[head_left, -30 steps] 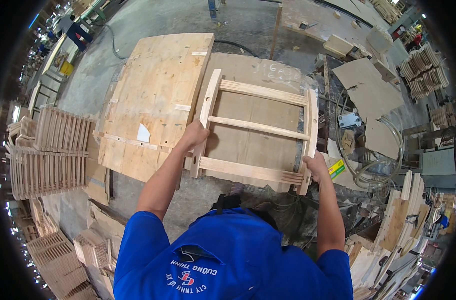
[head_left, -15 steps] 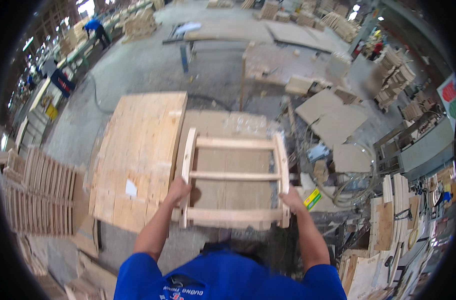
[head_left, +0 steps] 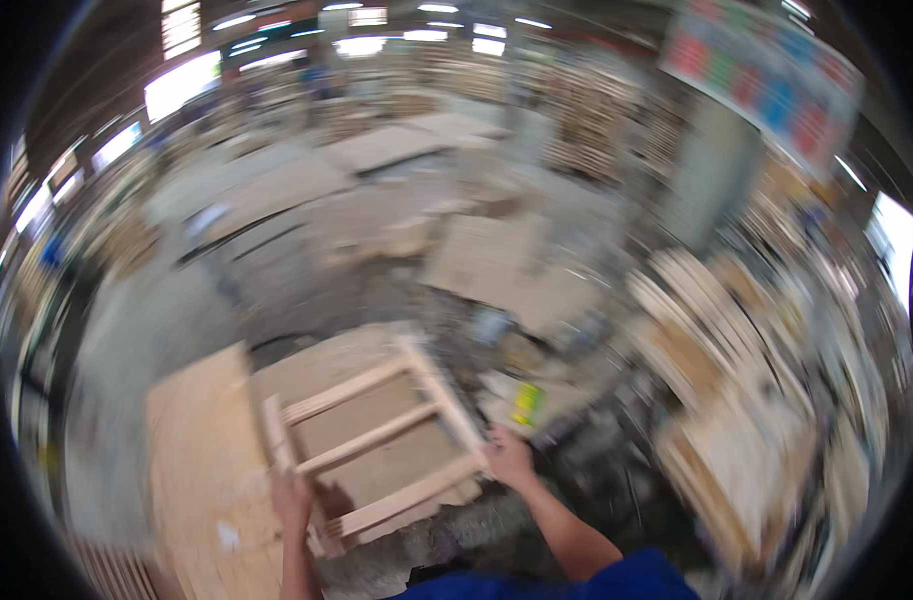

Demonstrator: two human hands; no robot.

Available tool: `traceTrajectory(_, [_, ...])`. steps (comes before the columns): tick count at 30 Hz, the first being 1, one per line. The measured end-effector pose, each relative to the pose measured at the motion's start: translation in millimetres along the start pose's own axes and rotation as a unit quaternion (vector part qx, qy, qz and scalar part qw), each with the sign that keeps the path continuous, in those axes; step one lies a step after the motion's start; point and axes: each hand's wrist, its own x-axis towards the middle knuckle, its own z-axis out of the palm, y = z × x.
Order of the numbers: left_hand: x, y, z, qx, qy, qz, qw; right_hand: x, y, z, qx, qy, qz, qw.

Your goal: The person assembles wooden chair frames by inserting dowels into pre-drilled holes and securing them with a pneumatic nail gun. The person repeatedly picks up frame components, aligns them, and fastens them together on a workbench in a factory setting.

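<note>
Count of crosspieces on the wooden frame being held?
3, blur allowing. On the wooden frame: far rail, middle rail, near rail between left hand and right hand.

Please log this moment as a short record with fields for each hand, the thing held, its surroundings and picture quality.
left hand: left hand grips the near left corner of the wooden frame
right hand: right hand grips the frame's near right corner
held thing: ladder-like frame, two side rails joined by three cross slats
under it: plywood sheet on the left, workbench beneath
nearby: small yellow-green object right of the frame
picture: strongly motion-blurred; finer detail unreadable
</note>
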Motion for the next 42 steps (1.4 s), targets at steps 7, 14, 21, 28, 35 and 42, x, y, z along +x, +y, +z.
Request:
traceTrajectory(7, [-58.6,84.1,41.3,0.217,0.119,0.527,0.813,-218.4,44.9,-92.1,0.141,-0.103,0.085,0.981])
traceTrajectory(14, [-278.3,302.3,65.7,-0.117,-0.314,0.508,0.794,-501.0,115.2,-226.8,0.069,0.210,0.361,0.906])
traceTrajectory(21, [-469.4,338.5,118.6,-0.201,-0.540,0.538,0.615,-826.1,109.2,-413.0,-0.228,0.538,0.578,0.570])
traceTrajectory(28, [-574.1,355.8,104.0,-0.158,-0.572,0.664,0.456,-949.4,130.7,-487.0,-0.243,0.328,0.675,0.615])
traceTrajectory(35, [-601.7,371.8,98.6,-0.163,-0.592,0.676,0.409,-918.9,111.5,-496.9,-0.227,0.334,0.683,0.608])
traceTrajectory(42, [-663.0,420.7,68.3,-0.143,-0.781,0.558,0.240,-721.9,66.3,-531.3,-0.139,0.462,0.435,0.760])
